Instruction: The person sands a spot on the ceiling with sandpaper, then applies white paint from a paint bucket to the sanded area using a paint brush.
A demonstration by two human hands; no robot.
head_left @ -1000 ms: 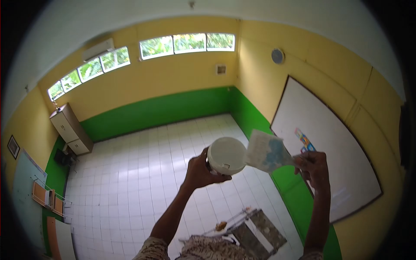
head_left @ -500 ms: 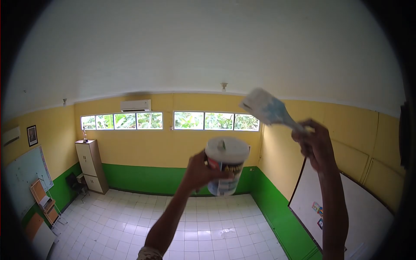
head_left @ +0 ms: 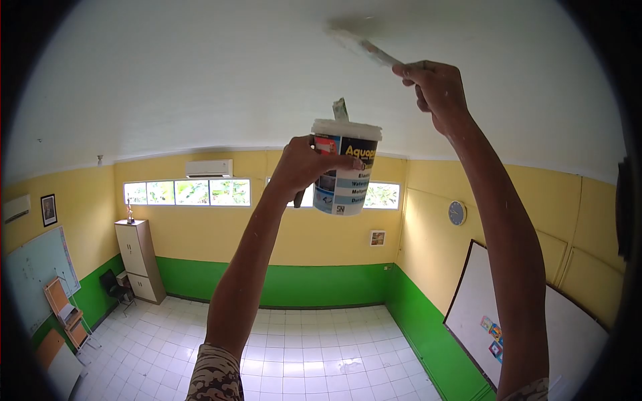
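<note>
Your right hand is clenched on the paintbrush, whose long axis runs toward 10 o'clock, bristles against the ceiling. Your left hand wraps the paint tub, at 7 o'clock from the brush.

The white tiled floor fills the lower centre of the frame. On it, at left, stand a two-tone cabinet against the yellow wall, a dark chair just beside it, and orange desks at lower left.
</note>
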